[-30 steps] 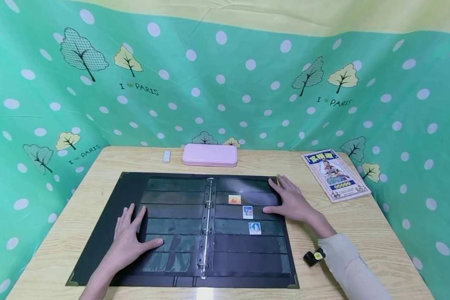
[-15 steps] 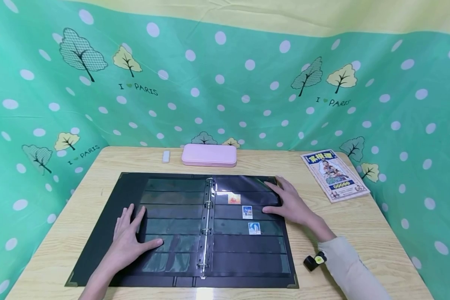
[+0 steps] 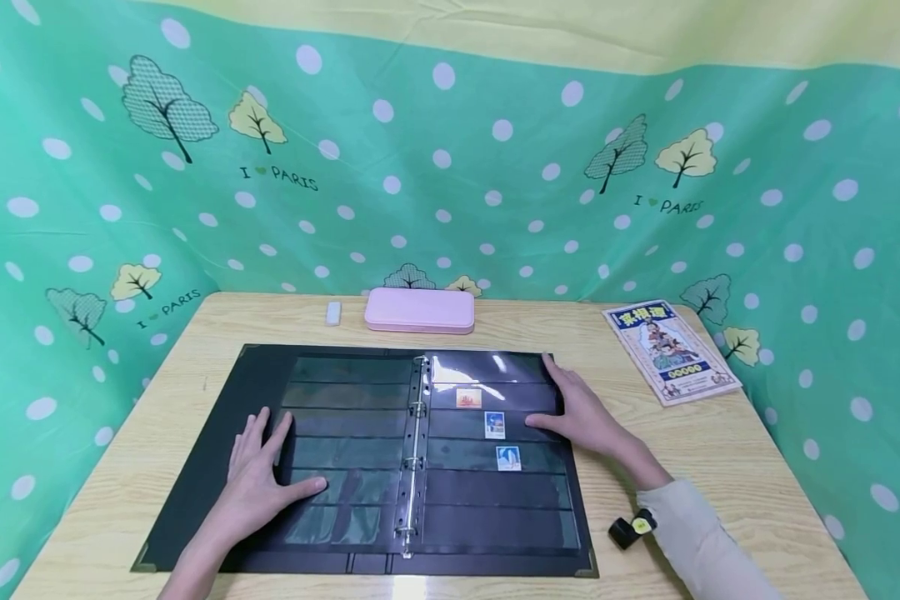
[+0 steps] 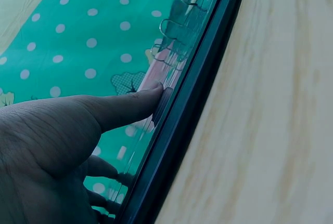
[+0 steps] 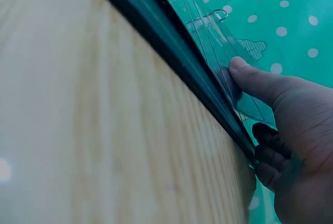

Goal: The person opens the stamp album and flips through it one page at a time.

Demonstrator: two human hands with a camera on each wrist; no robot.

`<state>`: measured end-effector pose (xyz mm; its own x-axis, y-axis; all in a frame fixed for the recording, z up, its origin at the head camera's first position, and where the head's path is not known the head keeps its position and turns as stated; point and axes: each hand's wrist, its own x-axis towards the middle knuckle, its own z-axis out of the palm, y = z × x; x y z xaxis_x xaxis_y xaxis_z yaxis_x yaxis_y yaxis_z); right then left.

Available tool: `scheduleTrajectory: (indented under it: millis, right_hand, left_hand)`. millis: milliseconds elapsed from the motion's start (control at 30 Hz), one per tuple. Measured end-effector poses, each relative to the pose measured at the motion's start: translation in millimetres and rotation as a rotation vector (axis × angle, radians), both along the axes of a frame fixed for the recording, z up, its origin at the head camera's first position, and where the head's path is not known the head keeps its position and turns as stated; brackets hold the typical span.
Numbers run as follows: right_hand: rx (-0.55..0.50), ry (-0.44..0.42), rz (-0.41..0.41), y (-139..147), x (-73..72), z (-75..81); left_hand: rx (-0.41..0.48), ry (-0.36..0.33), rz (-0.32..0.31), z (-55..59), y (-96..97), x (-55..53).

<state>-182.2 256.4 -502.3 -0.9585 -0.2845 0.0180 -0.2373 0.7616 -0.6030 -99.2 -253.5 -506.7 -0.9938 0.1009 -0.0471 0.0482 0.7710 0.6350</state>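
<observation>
A black ring-binder stamp album [image 3: 202, 467] lies open on the table, with clear-pocketed black pages on metal rings [image 3: 414, 462]. Three stamps show in the right page: an orange one [image 3: 468, 398], a blue one [image 3: 495, 425] and a light blue one [image 3: 508, 458]. My left hand [image 3: 255, 479] rests on the left page with fingers spread. At the right page's outer edge, my right hand [image 3: 588, 412] has its thumb on top and its fingers around the edge. In the right wrist view, the clear page [image 5: 255, 107] runs between thumb and curled fingers; some fingertips are hidden.
Behind the album stand a pink case [image 3: 420, 310] and a small white block [image 3: 333, 313]. A printed booklet [image 3: 671, 352] lies at the back right. A black strap-like object [image 3: 630, 528] is by the right sleeve. A green dotted curtain [image 3: 450, 183] surrounds the table.
The right hand's index finger has shifted at the page's upper corner, and the glare on the top right pockets has changed. My left hand has stayed in place.
</observation>
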Motion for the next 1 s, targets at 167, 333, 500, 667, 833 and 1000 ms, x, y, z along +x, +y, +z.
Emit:
scheduleTrajectory:
  millis: [167,333,500,667,833,1000]
  right_hand:
    - [-0.075,-0.024,-0.004,2,1.9,0.0]
    - [-0.140,-0.041,0.006,5,7.9,2.6]
    - [-0.213,-0.059,0.027,9,15.6,3.0]
    - [-0.268,-0.068,0.047,13,25.8,5.9]
    - [-0.308,-0.105,0.043,16,36.5,8.8]
    - [-0.346,-0.119,0.064,21,47.4,12.6]
  left_hand:
    - [-0.002,-0.008,0.003,1.0,0.7,0.6]
    - [-0.016,-0.019,0.006,2.0,1.9,-0.1]
    - [-0.017,-0.012,0.004,2.1,2.3,-0.3]
    - [-0.018,-0.009,0.003,2.7,2.7,-0.9]
    - [-0.016,-0.019,0.005,3.4,3.1,-1.2]
    - [-0.011,-0.025,0.009,3.4,3.2,-0.8]
